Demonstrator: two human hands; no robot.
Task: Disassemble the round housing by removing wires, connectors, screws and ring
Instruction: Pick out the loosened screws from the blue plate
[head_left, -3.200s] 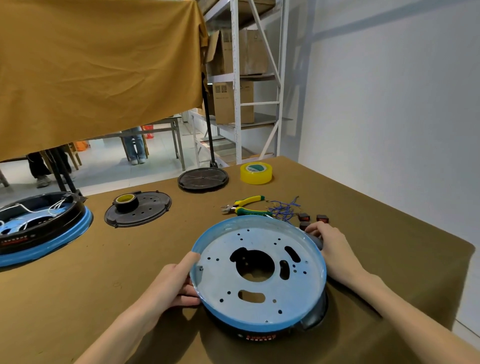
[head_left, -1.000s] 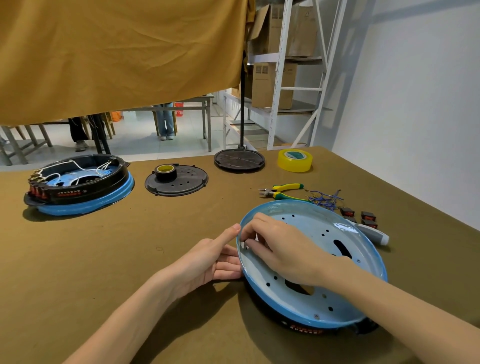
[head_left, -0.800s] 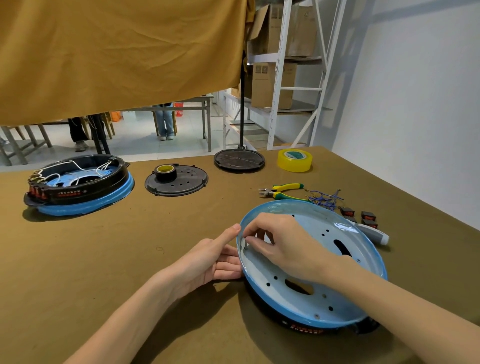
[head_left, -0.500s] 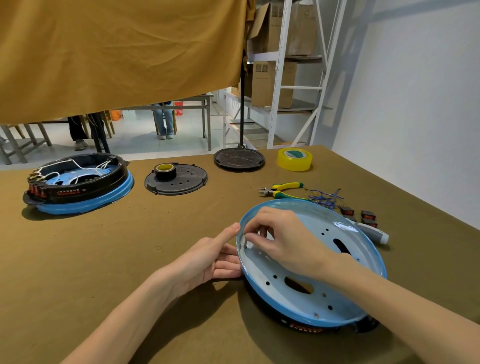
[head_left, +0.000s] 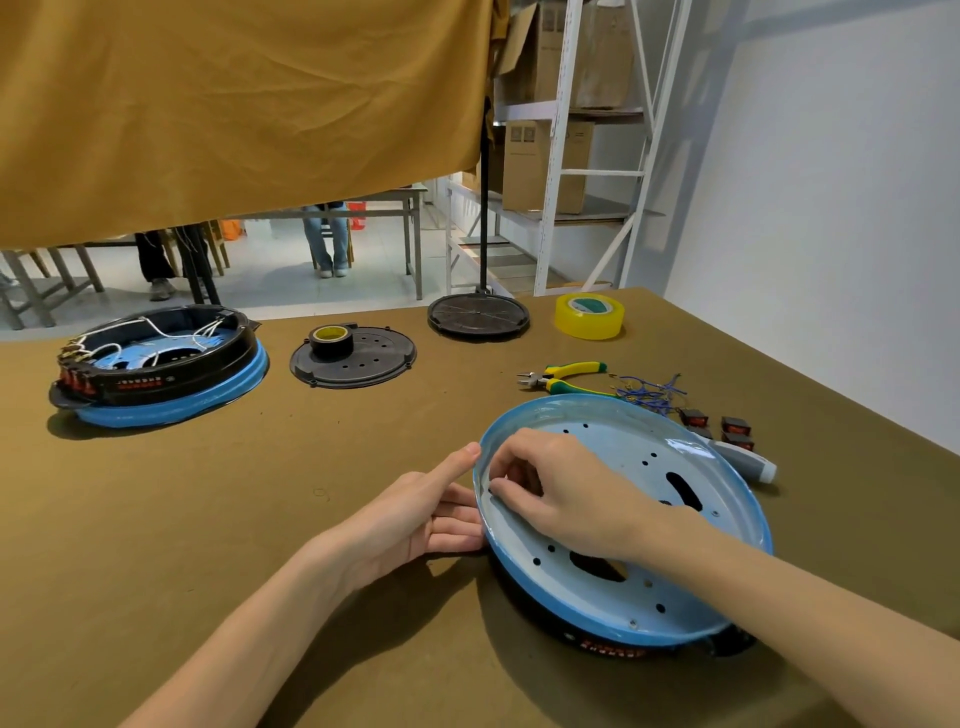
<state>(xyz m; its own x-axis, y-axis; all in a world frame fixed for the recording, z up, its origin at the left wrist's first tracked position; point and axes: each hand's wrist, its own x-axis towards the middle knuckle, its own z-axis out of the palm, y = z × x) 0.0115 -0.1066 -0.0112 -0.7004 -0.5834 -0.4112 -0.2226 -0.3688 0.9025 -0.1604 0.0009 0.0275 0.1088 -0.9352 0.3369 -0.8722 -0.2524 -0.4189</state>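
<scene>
The round housing lies in front of me, its pale blue metal plate (head_left: 649, 467) facing up on a black base (head_left: 613, 647). My left hand (head_left: 410, 519) rests against the housing's left side, thumb tip on the blue rim and fingers straight along the edge below. Reaching across the plate, my right hand (head_left: 566, 493) has its thumb and fingers pinched on a small screw (head_left: 490, 489) just inside the left rim. The screw is mostly hidden by the fingertips.
A second housing with white wires (head_left: 156, 384) sits far left. Behind are a black disc (head_left: 363, 364) carrying a tape roll (head_left: 332, 340), a black cover (head_left: 478, 317) and yellow tape (head_left: 589, 315). Pliers (head_left: 563, 376), blue wires (head_left: 649, 392), switches (head_left: 735, 426) and a grey tool handle (head_left: 743, 460) lie to the right.
My right hand left the housing's right rim and came across to the screw at the left inner edge, where its fingers keep shifting slightly. My left hand has stayed at the left side.
</scene>
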